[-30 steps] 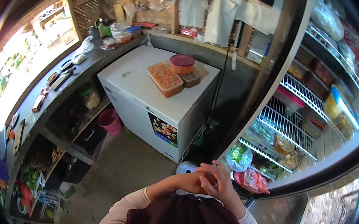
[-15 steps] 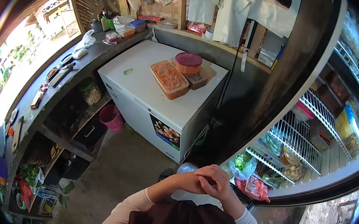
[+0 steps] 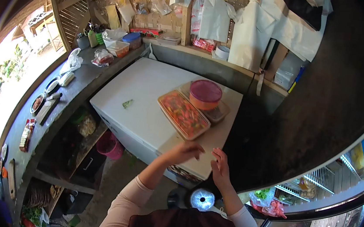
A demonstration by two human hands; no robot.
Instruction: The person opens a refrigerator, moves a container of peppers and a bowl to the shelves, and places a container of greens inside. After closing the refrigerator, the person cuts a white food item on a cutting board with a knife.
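Above freezer point(image 3: 148, 97) edge | left hand point(image 3: 187, 150) grip apart, near food tray point(image 3: 183, 114) | right hand point(image 3: 220, 167) grip apart

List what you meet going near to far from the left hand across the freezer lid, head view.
left hand → rectangular container of red food → pink-lidded round tub → wooden ledge → hanging white bags

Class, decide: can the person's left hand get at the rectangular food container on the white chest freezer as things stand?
Probably yes. The left hand hovers open just short of the rectangular food container on the chest freezer, and nothing lies between them.
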